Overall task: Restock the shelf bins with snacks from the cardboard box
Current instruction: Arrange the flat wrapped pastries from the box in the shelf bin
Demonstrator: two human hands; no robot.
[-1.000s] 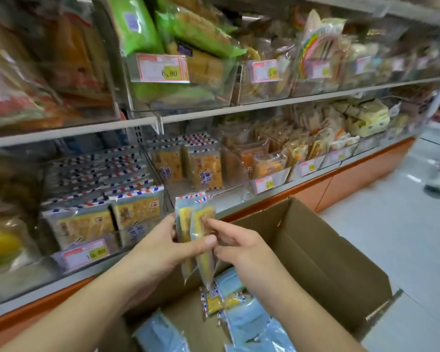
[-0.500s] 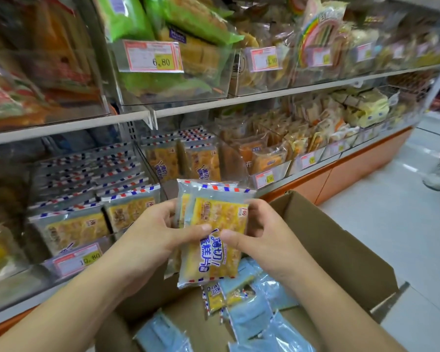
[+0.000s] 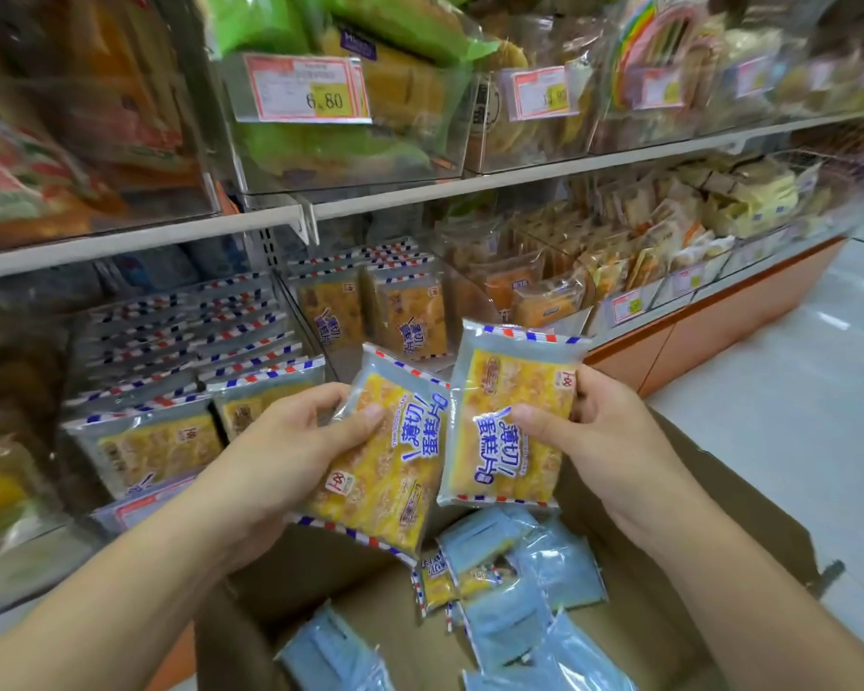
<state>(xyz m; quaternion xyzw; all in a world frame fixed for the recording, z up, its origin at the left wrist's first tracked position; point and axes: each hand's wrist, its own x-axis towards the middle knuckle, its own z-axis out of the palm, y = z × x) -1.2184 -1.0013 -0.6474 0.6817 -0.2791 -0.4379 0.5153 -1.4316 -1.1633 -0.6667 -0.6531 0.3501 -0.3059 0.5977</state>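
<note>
You're in a shop aisle: glossy pale tiled floor (image 3: 789, 391), orange shelving base panel (image 3: 709, 326), white metal shelf rail (image 3: 470, 184).

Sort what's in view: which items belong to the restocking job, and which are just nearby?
Job:
left hand holding one cake packet
right hand holding a second packet
cardboard box
bins of matching packets

Nearby:
green-wrapped bread
6.80 price tag
orange cabinet base

Two hands (image 3: 290, 456) (image 3: 614, 441), two held snack packets (image 3: 385, 471) (image 3: 510, 431), one cardboard box (image 3: 669, 615).
</note>
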